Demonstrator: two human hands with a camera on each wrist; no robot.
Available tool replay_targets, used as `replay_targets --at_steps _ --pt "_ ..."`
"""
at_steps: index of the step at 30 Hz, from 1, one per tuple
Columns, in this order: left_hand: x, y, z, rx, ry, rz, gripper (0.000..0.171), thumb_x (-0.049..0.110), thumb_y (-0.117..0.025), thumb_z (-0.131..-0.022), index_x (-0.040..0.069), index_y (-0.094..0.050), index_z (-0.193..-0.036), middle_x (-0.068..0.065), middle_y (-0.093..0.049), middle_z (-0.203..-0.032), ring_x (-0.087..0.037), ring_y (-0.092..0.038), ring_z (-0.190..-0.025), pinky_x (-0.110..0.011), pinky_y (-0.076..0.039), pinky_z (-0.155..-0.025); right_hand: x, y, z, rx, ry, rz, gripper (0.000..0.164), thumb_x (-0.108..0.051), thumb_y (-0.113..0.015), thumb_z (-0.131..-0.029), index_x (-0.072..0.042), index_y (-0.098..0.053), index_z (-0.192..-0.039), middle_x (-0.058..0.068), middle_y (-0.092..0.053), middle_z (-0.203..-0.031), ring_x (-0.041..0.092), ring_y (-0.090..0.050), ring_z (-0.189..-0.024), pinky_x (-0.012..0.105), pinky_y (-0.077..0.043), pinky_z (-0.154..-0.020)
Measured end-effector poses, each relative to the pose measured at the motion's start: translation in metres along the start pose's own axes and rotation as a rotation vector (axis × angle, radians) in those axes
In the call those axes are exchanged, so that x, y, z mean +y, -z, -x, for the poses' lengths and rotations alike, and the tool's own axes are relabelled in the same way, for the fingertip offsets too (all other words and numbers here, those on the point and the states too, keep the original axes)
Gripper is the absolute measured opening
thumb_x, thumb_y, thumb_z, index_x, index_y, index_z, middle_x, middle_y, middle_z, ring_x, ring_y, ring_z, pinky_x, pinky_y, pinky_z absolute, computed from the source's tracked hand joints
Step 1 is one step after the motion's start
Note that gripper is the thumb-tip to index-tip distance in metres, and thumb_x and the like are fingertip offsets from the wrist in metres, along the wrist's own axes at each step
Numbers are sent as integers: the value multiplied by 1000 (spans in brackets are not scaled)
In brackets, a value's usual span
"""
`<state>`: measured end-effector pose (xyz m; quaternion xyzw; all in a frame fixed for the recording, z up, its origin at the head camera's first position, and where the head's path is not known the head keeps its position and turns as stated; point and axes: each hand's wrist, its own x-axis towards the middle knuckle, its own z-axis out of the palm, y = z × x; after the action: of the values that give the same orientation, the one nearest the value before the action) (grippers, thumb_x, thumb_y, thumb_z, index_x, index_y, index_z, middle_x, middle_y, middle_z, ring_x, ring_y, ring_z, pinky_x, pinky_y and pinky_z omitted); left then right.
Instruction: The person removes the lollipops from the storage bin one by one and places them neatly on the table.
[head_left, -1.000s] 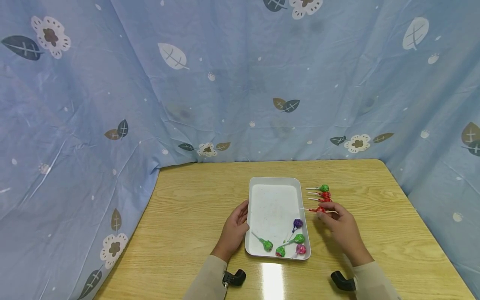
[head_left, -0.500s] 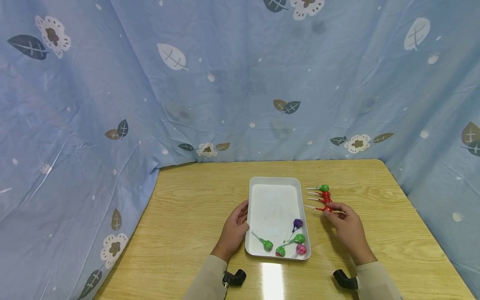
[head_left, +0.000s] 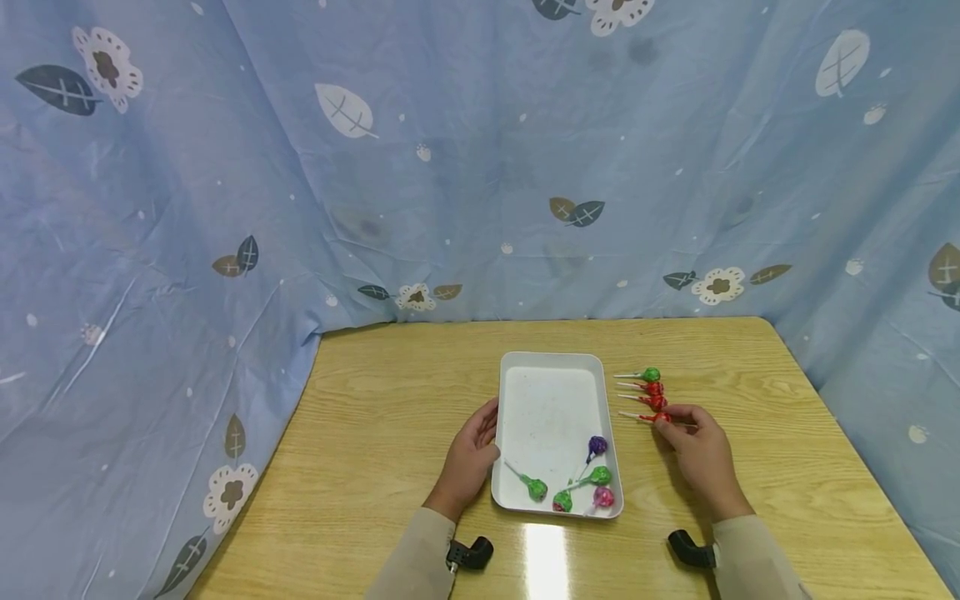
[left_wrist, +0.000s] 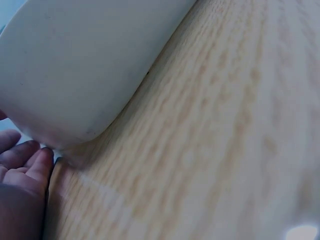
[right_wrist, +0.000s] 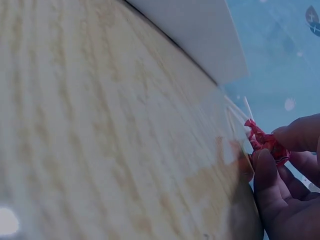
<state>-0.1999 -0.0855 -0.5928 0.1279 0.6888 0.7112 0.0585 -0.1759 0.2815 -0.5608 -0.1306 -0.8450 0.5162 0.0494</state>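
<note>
My right hand [head_left: 701, 450] pinches the head of a red-wrapped lollipop [head_left: 660, 418] between thumb and fingers, low over the table right of the white tray [head_left: 551, 400]. Its white stick points left at the tray. In the right wrist view the twisted red wrapper [right_wrist: 255, 131] shows between the fingertips. Just beyond it lie two more red lollipops [head_left: 654, 388] and a green lollipop [head_left: 651, 375], sticks all to the left. My left hand [head_left: 467, 462] holds the tray's left side, thumb at the rim and fingers along the outer wall [left_wrist: 75, 75].
Inside the tray's near end lie a purple lollipop [head_left: 597, 446], a pink lollipop [head_left: 603, 497] and several green ones, among them a green lollipop [head_left: 536, 488] at the left. A blue patterned curtain [head_left: 450, 167] hangs behind and beside the wooden table [head_left: 390, 392].
My right hand has moved right with the red lollipop, from over the tray's right rim to beside the other lollipops on the table. The left hand stays at the tray.
</note>
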Motion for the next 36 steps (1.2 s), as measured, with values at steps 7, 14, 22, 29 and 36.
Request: replay_targets --at_steps 7,14,22,29,36 --pt "-2 1 -1 -8 -22 8 81 -15 -43 -89 0 -36 -168 -19 -39 -169 -31 -39 -155 -36 -35 -124 3 -1 -7 14 -29 -2 42 -25 -68 -110 5 -60 -138 19 -65 -125 16 -60 -96 21 -54 -70" --pt "-1 1 -1 -4 -15 11 80 -14 -43 -89 0 -36 -168 -18 -40 -169 -29 -40 -155 -35 -36 -123 4 0 -12 13 -51 -22 41 -24 -68 -110 7 -61 -136 19 -68 -117 13 -65 -90 21 -57 -69" --pt "1 -1 0 -1 -2 3 81 -14 -44 -88 0 -36 -168 -17 -41 -169 -28 -41 -154 -32 -37 -122 4 -3 -13 18 -75 -63 35 -15 -68 -109 7 -61 -135 20 -68 -117 7 -68 -84 20 -60 -70" --pt "-1 0 -1 -1 2 11 82 -15 -44 -88 0 -36 -168 -15 -41 -169 -26 -41 -154 -31 -37 -122 5 -2 -13 17 -47 -70 37 -15 -70 -108 9 -61 -134 20 -70 -117 6 -68 -84 20 -60 -70" --pt "-3 1 -1 -6 -11 8 81 -15 -44 -89 0 -36 -168 -17 -41 -169 -28 -41 -154 -32 -37 -122 5 -2 -11 21 -56 -93 39 -17 -71 -108 7 -60 -137 23 -67 -124 6 -66 -91 20 -60 -74"
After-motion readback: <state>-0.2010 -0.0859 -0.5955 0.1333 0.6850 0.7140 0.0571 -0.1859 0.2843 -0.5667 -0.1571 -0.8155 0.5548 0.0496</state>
